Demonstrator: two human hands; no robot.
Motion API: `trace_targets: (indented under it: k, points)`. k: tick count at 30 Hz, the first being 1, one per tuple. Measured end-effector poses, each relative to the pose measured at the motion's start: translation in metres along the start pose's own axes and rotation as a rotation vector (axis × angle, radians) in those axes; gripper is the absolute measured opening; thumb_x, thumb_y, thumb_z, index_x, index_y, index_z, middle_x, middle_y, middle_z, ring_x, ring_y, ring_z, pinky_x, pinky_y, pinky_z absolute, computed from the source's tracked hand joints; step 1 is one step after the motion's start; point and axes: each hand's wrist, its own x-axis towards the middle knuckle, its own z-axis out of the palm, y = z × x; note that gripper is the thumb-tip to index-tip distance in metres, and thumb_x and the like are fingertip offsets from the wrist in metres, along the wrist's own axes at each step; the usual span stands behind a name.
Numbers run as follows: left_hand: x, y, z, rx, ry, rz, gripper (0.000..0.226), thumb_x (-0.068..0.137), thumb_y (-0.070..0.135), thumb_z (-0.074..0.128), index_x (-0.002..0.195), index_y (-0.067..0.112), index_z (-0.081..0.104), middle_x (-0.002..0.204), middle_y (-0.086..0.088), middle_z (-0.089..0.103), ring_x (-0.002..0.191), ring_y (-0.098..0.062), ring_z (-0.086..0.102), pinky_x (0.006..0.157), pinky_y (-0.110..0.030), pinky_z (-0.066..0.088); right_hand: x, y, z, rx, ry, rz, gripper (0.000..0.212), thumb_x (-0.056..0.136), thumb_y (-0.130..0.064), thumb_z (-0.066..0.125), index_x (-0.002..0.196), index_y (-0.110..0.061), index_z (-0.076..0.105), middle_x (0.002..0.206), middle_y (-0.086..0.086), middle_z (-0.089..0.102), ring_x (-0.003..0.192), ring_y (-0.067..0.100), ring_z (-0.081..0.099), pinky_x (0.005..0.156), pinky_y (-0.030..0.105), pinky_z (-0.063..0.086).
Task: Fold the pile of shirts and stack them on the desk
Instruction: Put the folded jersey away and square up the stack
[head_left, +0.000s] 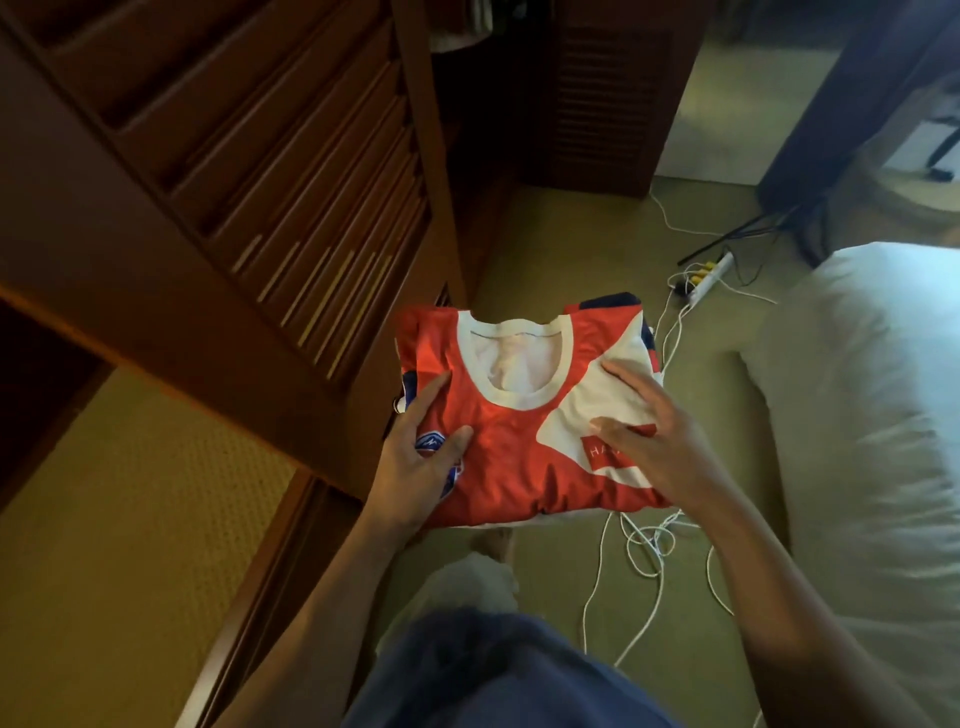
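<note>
We look down at 1 folded shirt (511, 452), red with white panels and dark blue patches, held in the air at the centre of the view, above a carpeted floor (571, 244). Its white round collar (519, 402) faces up and points toward 12 o'clock.

The left hand (418, 462) takes the shirt's edge at 9 o'clock. The thumb and 1 finger lie on top, on either side of a blue badge, and the hand grips the fabric there. The other fingers are hidden from us.

The right hand (657, 447) lies on top of the shirt at 3 o'clock, fingers spread and fairly straight over a white panel with a red label. It rests on the cloth, not curled round it.

At 10 o'clock stands a dark wooden slatted panel (291, 223). At 3 o'clock is a bed (872, 395) with pale bedding. A power strip (709, 278) lies on the floor at 1 o'clock, and loose white cables (649, 551) trail across the floor at 5 o'clock. At 6 o'clock we see a bare foot (493, 540), just below the shirt's near edge.
</note>
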Motion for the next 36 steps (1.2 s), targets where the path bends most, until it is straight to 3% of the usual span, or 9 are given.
trace_targets:
  k: [5,9,11,15,18,23,28,32,36]
  points:
    - [0.105,0.018,0.013,0.030,-0.029,-0.028,0.060,0.090,0.052,0.064,0.140,0.065,0.033,0.159,0.012,0.031,0.143,-0.015,0.039,0.113,-0.047,0.043,0.096,0.001,-0.024,0.042,0.026,0.058,0.058,0.090,-0.016,0.075,0.138,-0.042,0.054,0.129,-0.009,0.058,0.097,0.008,0.069,0.072,0.025,0.060]
    - [0.181,0.046,0.022,0.031,-0.017,0.002,0.060,0.096,0.029,0.066,0.147,0.046,0.038,0.145,0.029,0.032,0.123,0.015,0.043,0.097,-0.010,0.046,0.166,-0.010,-0.046,0.094,0.058,0.114,0.057,0.092,-0.017,0.073,0.139,-0.041,0.053,0.123,-0.003,0.059,0.090,0.006,0.071,0.066,0.023,0.059]
    - [0.221,0.058,0.025,0.058,-0.031,0.045,0.059,0.096,0.025,0.067,0.145,0.043,0.040,0.137,0.036,0.033,0.115,0.027,0.043,0.095,-0.005,0.045,0.202,-0.015,-0.060,0.092,0.079,0.145,0.057,0.092,-0.022,0.073,0.139,-0.046,0.051,0.120,-0.007,0.059,0.089,0.010,0.072,0.066,0.024,0.060]
    - [0.296,0.075,0.033,0.095,-0.052,0.056,0.063,0.092,0.046,0.069,0.147,0.051,0.039,0.156,0.020,0.031,0.138,-0.001,0.041,0.105,-0.026,0.047,0.273,-0.017,-0.087,0.060,0.071,0.173,0.062,0.090,-0.029,0.075,0.140,-0.052,0.047,0.127,-0.009,0.051,0.101,0.013,0.067,0.068,0.023,0.060]
    - [0.350,0.087,0.050,0.048,-0.032,0.036,0.062,0.095,0.030,0.067,0.148,0.044,0.038,0.141,0.030,0.033,0.117,0.016,0.042,0.086,-0.003,0.047,0.331,-0.012,-0.108,0.074,0.048,0.155,0.064,0.089,-0.029,0.075,0.141,-0.052,0.046,0.134,-0.009,0.047,0.105,0.012,0.064,0.074,0.026,0.060]
    - [0.447,0.096,0.082,-0.043,0.018,0.010,0.063,0.091,0.030,0.070,0.144,0.049,0.043,0.152,0.012,0.041,0.127,0.002,0.050,0.100,-0.025,0.052,0.442,0.001,-0.149,-0.008,0.010,0.106,0.064,0.089,-0.034,0.075,0.143,-0.051,0.044,0.140,-0.007,0.048,0.112,0.011,0.060,0.083,0.031,0.059]
    - [0.525,0.119,0.109,-0.074,0.139,-0.043,0.062,0.090,0.037,0.069,0.144,0.051,0.042,0.154,0.011,0.040,0.132,-0.008,0.050,0.096,-0.022,0.053,0.550,-0.007,-0.190,-0.038,-0.101,0.079,0.062,0.090,-0.041,0.072,0.143,-0.053,0.042,0.147,-0.007,0.044,0.122,0.020,0.057,0.094,0.044,0.058]
    - [0.588,0.132,0.117,-0.114,0.217,-0.075,0.062,0.090,0.038,0.070,0.145,0.050,0.045,0.154,0.011,0.040,0.135,-0.014,0.050,0.103,-0.037,0.052,0.634,-0.019,-0.208,-0.076,-0.159,0.046,0.063,0.091,-0.041,0.071,0.145,-0.049,0.041,0.143,-0.015,0.043,0.122,0.017,0.054,0.089,0.032,0.056]
    - [0.654,0.137,0.111,-0.151,0.285,-0.075,0.060,0.090,0.037,0.070,0.143,0.051,0.046,0.152,0.012,0.043,0.132,-0.011,0.052,0.101,-0.034,0.054,0.718,-0.030,-0.207,-0.068,-0.202,0.012,0.062,0.090,-0.039,0.072,0.145,-0.047,0.044,0.143,-0.013,0.047,0.123,0.016,0.055,0.094,0.038,0.058]
